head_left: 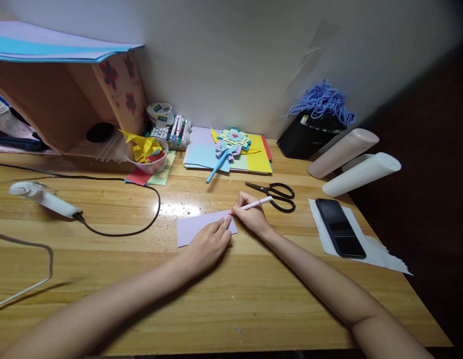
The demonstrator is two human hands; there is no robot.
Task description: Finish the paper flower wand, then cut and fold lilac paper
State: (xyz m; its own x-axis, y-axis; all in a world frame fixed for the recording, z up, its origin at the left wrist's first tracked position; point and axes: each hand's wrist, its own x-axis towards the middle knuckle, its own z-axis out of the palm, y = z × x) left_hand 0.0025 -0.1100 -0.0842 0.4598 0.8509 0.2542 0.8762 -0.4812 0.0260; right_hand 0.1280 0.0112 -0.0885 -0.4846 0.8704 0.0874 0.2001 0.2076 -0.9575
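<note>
A sheet of lilac paper lies on the wooden table in front of me. My left hand rests flat on its right part, fingers stretched toward the upper right corner. In my right hand is a slim white felt-tip pen with a pink band, held in a writing grip. Its tip is at the paper's upper right corner, partly hidden by the fingers. Black-handled scissors lie just beyond my right hand, blades pointing left.
Behind the paper, a paper flower lies on coloured sheets. A plastic tub of paper scraps, markers and a cardboard box stand left. A glue gun trails its cable. Rightward are a phone, white rolls and a black holder.
</note>
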